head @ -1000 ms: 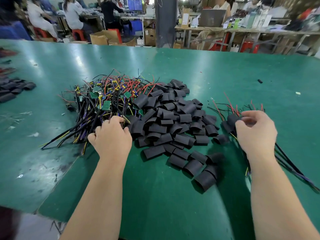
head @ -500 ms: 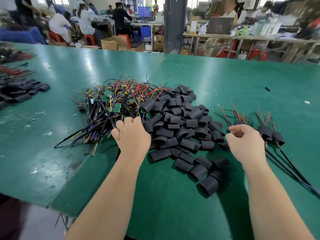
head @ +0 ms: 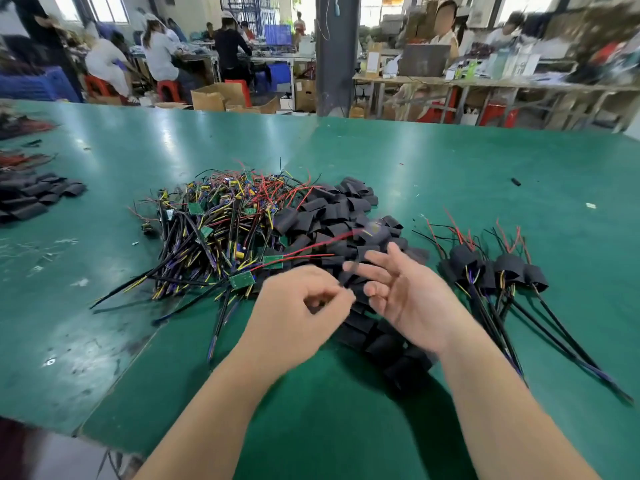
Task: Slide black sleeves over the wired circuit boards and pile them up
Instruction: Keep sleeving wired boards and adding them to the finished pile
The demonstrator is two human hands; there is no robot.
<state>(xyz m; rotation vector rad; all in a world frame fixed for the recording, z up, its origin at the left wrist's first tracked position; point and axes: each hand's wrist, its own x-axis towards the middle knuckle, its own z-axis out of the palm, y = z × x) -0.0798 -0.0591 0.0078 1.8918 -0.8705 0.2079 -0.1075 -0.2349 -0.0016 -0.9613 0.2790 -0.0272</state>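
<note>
Over the green table [head: 450, 174], the left hand [head: 298, 303] has its fingers curled in, thumb and forefinger pinching what looks like a thin dark lead [head: 342, 285], though blur makes it hard to be sure. The right hand [head: 405, 292] is just beside it, palm turned inward with the fingers spread and relaxed, gripping nothing. Beyond the left hand lies the tangled heap of wired circuit boards [head: 221, 230]: small green boards trailing black, yellow, purple and red wires, their long dark cables fanning toward the near left. One green board [head: 241, 280] sits at the heap's near edge, close to the left knuckles. Touching the heap's right side is the mound of black sleeves [head: 332, 209], short, flattened matte tubes tumbled together and running under both hands toward the table's near edge. To the right of the right hand rests the small pile of sleeved boards [head: 502, 268], each black sleeve with red wire ends poking out the far side and dark cables running out toward the near right. A second batch of sleeves [head: 34, 195] lies at the far left, and across the room people sit at benches behind a dark pillar [head: 334, 53]
</note>
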